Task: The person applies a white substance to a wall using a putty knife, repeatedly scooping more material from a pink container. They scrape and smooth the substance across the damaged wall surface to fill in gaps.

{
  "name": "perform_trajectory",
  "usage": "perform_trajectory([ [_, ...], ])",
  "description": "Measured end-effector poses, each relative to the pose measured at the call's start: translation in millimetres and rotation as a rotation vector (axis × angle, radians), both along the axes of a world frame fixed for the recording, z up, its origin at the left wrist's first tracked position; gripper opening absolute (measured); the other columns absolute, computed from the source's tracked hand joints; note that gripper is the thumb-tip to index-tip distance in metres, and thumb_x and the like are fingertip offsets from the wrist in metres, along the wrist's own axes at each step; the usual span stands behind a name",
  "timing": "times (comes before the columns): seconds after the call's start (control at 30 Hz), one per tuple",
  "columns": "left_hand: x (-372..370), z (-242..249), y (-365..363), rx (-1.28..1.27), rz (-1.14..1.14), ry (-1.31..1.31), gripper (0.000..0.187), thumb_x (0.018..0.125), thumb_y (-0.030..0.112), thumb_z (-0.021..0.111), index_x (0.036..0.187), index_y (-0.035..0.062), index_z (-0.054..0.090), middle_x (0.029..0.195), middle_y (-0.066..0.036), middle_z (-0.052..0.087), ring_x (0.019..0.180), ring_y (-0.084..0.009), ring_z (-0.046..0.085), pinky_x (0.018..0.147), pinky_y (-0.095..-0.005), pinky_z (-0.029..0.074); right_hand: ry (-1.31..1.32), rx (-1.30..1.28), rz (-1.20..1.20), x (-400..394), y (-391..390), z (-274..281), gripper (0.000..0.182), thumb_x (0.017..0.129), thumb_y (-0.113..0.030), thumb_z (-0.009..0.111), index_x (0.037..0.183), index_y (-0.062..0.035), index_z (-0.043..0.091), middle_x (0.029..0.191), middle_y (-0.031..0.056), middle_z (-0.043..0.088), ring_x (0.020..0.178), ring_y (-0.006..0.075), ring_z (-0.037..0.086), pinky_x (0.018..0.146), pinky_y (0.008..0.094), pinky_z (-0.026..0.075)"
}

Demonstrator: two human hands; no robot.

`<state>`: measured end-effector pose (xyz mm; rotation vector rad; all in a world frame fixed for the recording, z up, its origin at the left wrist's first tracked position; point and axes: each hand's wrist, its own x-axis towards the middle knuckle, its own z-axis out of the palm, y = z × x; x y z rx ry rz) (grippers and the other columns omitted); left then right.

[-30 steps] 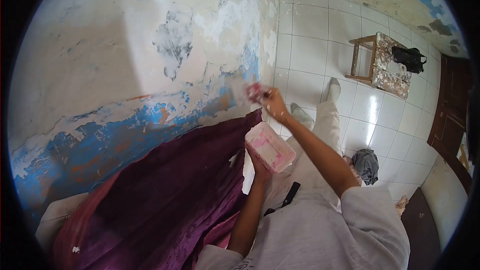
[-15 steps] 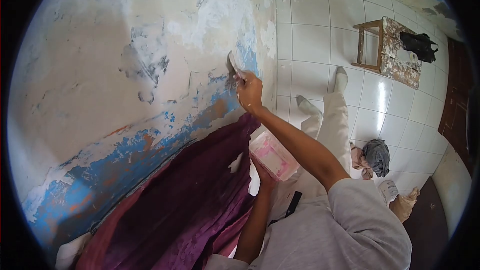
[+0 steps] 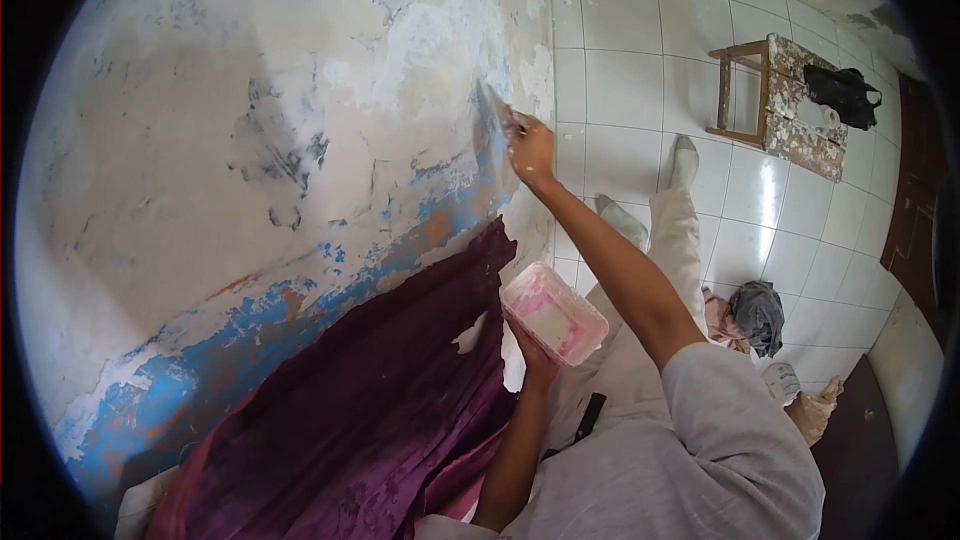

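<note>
My right hand (image 3: 533, 151) is closed round the handle of a putty knife (image 3: 493, 100), whose blade lies against the patchy wall (image 3: 400, 130) near the corner. White filler and bare blue paint show on the wall about the blade. Lower down, my left hand (image 3: 537, 348) grips a rectangular plastic tub (image 3: 556, 314) from beneath and the side. The tub is smeared pink and white inside, tilted so that its inside faces me. A dark purple cloth (image 3: 370, 370) hangs beside my left hand, along the foot of the wall.
A paint-spattered wooden stool (image 3: 800, 105) stands on the white tiled floor (image 3: 625, 90), with a black plastic bag (image 3: 843, 95) on it. To my right, a grey bag (image 3: 757, 317) and crumpled cloths lie on the floor. A brown door (image 3: 912, 210) is at the far right.
My right hand has moved the putty knife up and right along the wall, toward the corner. The tub in my left hand has stayed nearly in place and is less covered by my right arm.
</note>
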<state>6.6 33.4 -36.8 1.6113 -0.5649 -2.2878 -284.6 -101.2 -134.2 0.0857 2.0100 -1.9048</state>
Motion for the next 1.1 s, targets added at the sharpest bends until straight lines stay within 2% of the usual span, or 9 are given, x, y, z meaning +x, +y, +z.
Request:
perform_trajectory([
  [0.07,8.5,-8.1,0.8,-0.003,0.017,-0.038,0.081,0.098,0.077,0.030,0.155,0.0193,0.034,0.151,-0.007,0.045,0.138,-0.0297,0.048,0.113,-0.0506,0.043,-0.113,-0.123,0.046,8.4,-26.0,9.6,0.022,0.089,0.001,0.060,0.105,0.0002,0.074,0.089,0.0158,0.074,0.068,0.0213,0.071,0.063,0.0365,0.054],
  [0.17,12.7,-9.7,2.1,0.034,0.012,0.037,0.082,0.098,0.077,0.031,0.155,0.0197,0.034,0.152,-0.007,0.045,0.138,-0.0298,0.046,0.113,-0.0510,0.042,0.197,0.140,0.109,22.5,-30.4,45.8,0.024,0.084,0.005,0.059,0.102,-0.0003,0.073,0.090,0.0171,0.072,0.076,0.0275,0.072,0.069,0.0361,0.055],
  [0.37,1.9,-15.6,6.3,0.060,0.042,0.025,0.082,0.097,0.077,0.033,0.155,0.0196,0.034,0.152,-0.007,0.045,0.138,-0.0297,0.047,0.113,-0.0508,0.041,0.081,-0.270,0.291,28.0,25.3,81.5,0.020,0.090,-0.001,0.063,0.108,0.0003,0.074,0.096,0.0138,0.072,0.076,0.0212,0.070,0.071,0.0338,0.055],
  [0.47,-16.7,-6.1,6.1,-0.015,0.009,-0.073,0.081,0.097,0.077,0.033,0.155,0.0198,0.035,0.151,-0.006,0.045,0.137,-0.0298,0.047,0.113,-0.0502,0.041,-0.225,-0.607,0.289,20.1,40.9,35.8,0.021,0.092,-0.004,0.064,0.110,0.0005,0.074,0.095,0.0119,0.074,0.078,0.0155,0.067,0.072,0.0321,0.054],
  [0.57,-11.7,-10.6,6.1,-0.014,0.031,-0.048,0.081,0.097,0.077,0.033,0.155,0.0202,0.035,0.151,-0.006,0.045,0.137,-0.0300,0.047,0.113,-0.0508,0.041,-0.124,-0.123,0.107,-9.5,33.1,-1.4,0.019,0.095,-0.013,0.064,0.103,-0.0004,0.075,0.080,0.0179,0.071,0.067,0.0148,0.063,0.063,0.0349,0.049],
  [0.77,-0.9,-9.6,6.6,-0.003,0.049,0.003,0.082,0.098,0.076,0.032,0.157,0.0189,0.032,0.153,-0.006,0.042,0.140,-0.0277,0.042,0.115,-0.0469,0.039,-0.138,0.071,0.159,-37.3,-2.0,-25.1,0.027,0.096,-0.022,0.062,0.092,0.0025,0.073,0.070,0.0182,0.069,0.062,0.0191,0.062,0.062,0.0385,0.048],
  [0.9,4.6,-8.4,13.2,0.020,0.095,0.008,0.083,0.097,0.077,0.033,0.156,0.0190,0.033,0.151,-0.006,0.044,0.138,-0.0288,0.045,0.114,-0.0486,0.040,-0.044,-0.140,0.059,2.9,4.0,16.2,0.015,0.091,-0.002,0.061,0.099,0.0019,0.072,0.072,0.0160,0.070,0.061,0.0185,0.061,0.060,0.0370,0.049],
  [0.97,13.4,-16.8,16.4,0.029,0.109,0.025,0.082,0.097,0.078,0.033,0.154,0.0196,0.035,0.148,-0.006,0.047,0.136,-0.0301,0.048,0.113,-0.0510,0.042,-0.295,-0.204,0.193,28.1,17.1,43.3,0.024,0.090,0.006,0.058,0.108,0.0002,0.073,0.085,0.0133,0.073,0.063,0.0144,0.062,0.059,0.0324,0.050],
  [1.1,-3.2,-12.6,20.1,0.047,0.104,0.029,0.082,0.097,0.077,0.034,0.153,0.0166,0.036,0.146,-0.007,0.049,0.134,-0.0300,0.050,0.112,-0.0488,0.043,-0.190,-0.424,0.155,79.8,39.9,74.2,0.032,0.091,0.008,0.054,0.116,-0.0007,0.072,0.100,0.0051,0.073,0.072,0.0069,0.056,0.059,0.0247,0.045],
])
